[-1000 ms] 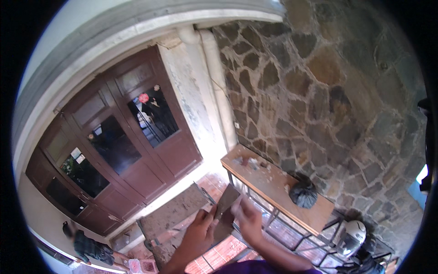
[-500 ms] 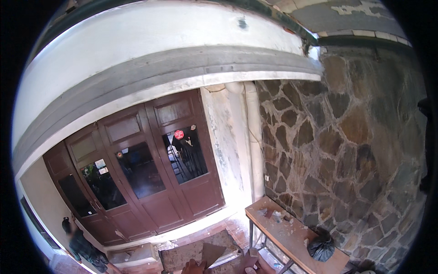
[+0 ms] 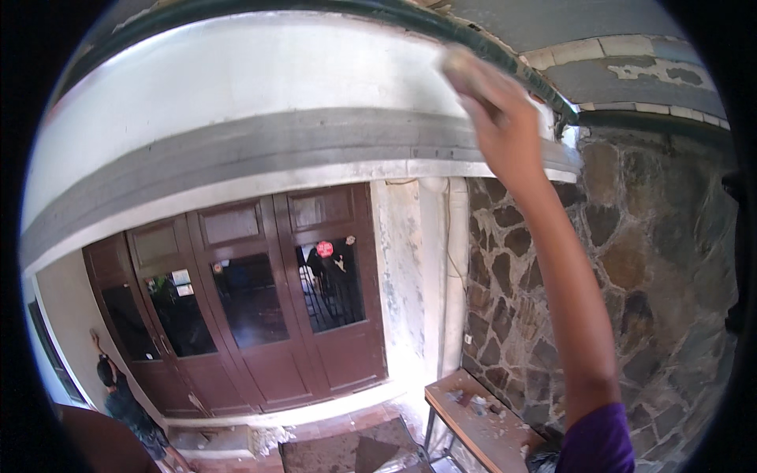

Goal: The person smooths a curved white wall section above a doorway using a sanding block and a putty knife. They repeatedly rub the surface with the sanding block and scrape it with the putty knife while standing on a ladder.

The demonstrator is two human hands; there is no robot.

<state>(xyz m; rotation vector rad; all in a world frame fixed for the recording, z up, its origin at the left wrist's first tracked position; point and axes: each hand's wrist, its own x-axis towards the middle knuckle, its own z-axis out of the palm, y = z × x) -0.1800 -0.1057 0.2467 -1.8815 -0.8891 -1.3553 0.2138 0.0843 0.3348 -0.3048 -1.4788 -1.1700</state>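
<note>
My right hand (image 3: pixel 505 110) is raised high at the end of an outstretched arm in a purple sleeve. It is in front of the white upper wall (image 3: pixel 315 63), just below the dark green beam (image 3: pixel 371 12). Its fingers are curled round a small brownish, pad-like piece (image 3: pixel 456 67); motion blur hides its exact kind, and I cannot tell whether it touches the wall. At the lower left edge a dark reddish-brown rounded shape (image 3: pixel 102 441) may be part of my left hand or arm; no fingers show there.
Below the grey ledge (image 3: pixel 315 134) are brown panelled doors (image 3: pixel 244 299). A debris-strewn wooden table (image 3: pixel 465 410) stands by the stone wall (image 3: pixel 520 315), a black bag (image 3: pixel 542 453) at its near end. A worn brown board (image 3: pixel 323 456) lies low. Another person (image 3: pixel 126 402) reaches to the left wall.
My right hand has risen from low over the board to the upper wall. My left hand has left the board. The view has tilted slightly, and the other person has raised an arm.
</note>
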